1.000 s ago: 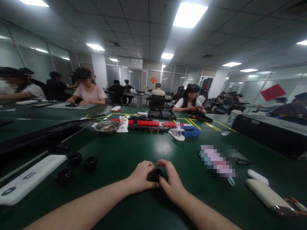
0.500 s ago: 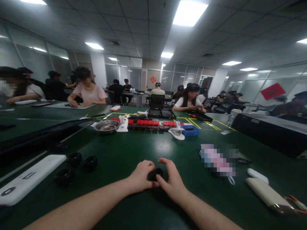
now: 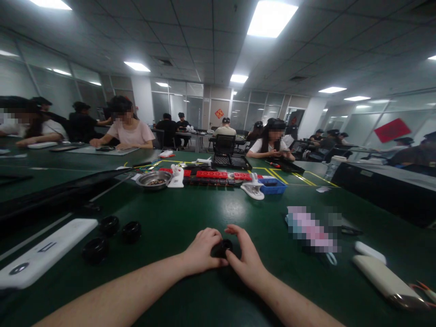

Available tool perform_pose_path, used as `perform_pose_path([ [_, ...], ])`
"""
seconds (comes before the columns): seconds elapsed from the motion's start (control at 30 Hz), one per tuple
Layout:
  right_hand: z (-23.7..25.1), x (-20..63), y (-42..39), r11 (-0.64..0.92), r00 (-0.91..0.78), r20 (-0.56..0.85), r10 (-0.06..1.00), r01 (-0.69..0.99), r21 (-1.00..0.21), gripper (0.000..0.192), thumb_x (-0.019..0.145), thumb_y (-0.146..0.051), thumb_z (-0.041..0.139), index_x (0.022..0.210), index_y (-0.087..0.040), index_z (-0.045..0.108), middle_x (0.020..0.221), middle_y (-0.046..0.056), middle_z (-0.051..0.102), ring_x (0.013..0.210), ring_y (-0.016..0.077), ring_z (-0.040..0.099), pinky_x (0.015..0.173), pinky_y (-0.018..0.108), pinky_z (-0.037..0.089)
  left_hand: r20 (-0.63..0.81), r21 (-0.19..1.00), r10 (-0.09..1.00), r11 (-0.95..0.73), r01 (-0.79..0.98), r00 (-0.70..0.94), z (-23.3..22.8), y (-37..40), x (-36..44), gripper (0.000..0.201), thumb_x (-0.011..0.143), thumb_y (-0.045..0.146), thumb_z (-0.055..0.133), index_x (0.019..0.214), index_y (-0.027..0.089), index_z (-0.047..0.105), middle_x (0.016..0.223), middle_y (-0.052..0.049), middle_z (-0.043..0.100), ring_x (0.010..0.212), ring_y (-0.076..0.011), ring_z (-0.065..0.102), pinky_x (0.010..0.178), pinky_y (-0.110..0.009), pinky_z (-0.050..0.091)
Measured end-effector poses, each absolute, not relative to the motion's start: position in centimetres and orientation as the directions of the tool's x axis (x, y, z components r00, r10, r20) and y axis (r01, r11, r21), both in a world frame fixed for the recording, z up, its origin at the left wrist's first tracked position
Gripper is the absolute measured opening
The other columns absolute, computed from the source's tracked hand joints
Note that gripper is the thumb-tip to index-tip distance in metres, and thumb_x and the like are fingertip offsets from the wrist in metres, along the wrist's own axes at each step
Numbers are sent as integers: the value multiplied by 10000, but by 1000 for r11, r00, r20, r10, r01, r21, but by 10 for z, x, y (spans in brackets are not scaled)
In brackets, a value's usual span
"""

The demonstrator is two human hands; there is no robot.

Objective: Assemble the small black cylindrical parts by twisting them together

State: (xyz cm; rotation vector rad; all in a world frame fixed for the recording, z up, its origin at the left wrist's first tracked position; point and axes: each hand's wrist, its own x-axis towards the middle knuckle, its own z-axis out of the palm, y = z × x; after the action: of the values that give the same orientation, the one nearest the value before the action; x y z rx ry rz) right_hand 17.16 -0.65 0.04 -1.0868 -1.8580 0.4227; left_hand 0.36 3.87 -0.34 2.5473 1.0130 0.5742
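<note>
Black part (image 3: 225,247): showed at the near middle of the green table (image 3: 190,299), between both hands and partly covered; looked round with an opening, too dark for finer detail.
Left hand (image 3: 205,249): curled narrowly around the left side of the black part, holding it, with the thumb along the near side and bent fingers toward the far side.
Right hand (image 3: 245,257): arched at the right, with the thumb at the near right edge of the part and a curved forefinger by the far side; could not tell whether gripping or only touching.
Step in hand: seemed, from the pose, to be close two-handed work on the part.
Good handling: probably called for a firm left hold, light and even right-thumb pressure, and a forefinger clear of the opening for a better view.
Likely slip: risked tilting under one-sided pressure; probably best countered by bracing low over the table.
Three black rounds (image 3: 131,232): lay at the left, beside the white panel (image 3: 64,245), apart from both hands.
Steel bowl (image 3: 143,184): stood at the far left, well apart from the work.
</note>
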Motion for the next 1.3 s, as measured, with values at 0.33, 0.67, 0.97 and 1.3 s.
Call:
perform_pose_path([
  [0.33, -5, 169, 0, 488, -103, 515, 851, 519, -702, 405, 677, -152, 568, 1058, -204, 442, 874, 37, 568, 845, 214, 556, 796, 392, 449, 259, 444, 699, -699, 560, 666, -4, 37, 4, 332, 659, 395, 676, 908, 207, 564, 1001, -27, 523, 947, -226, 463, 829, -343, 375],
  [0.67, -3, 169, -3, 499, -73, 560, 825, 557, -664, 479, 662, -187, 607, 1102, -188, 420, 1006, 85, 528, 944, 244, 514, 848, 426, 424, 245, 435, 701, -697, 570, 670, 0, 36, 5, 314, 654, 380, 680, 892, 206, 572, 1001, -25, 523, 952, -228, 461, 832, -345, 375],
  [0.97, 4, 172, -8, 564, -234, 525, 819, 501, -657, 544, 651, -34, 464, 1158, -221, 407, 1061, 52, 559, 1020, 206, 518, 926, 397, 389, 252, 437, 703, -695, 570, 665, -3, 37, 4, 358, 660, 419, 668, 927, 208, 556, 1010, -28, 517, 947, -230, 458, 835, -352, 373],
  [1.3, -6, 169, -1, 480, -117, 512, 851, 571, -667, 428, 681, -188, 610, 1073, -185, 438, 933, 67, 534, 896, 239, 529, 830, 441, 429, 255, 436, 692, -706, 559, 675, -1, 36, 4, 298, 662, 368, 677, 883, 200, 569, 989, -23, 529, 936, -222, 465, 833, -342, 371],
])
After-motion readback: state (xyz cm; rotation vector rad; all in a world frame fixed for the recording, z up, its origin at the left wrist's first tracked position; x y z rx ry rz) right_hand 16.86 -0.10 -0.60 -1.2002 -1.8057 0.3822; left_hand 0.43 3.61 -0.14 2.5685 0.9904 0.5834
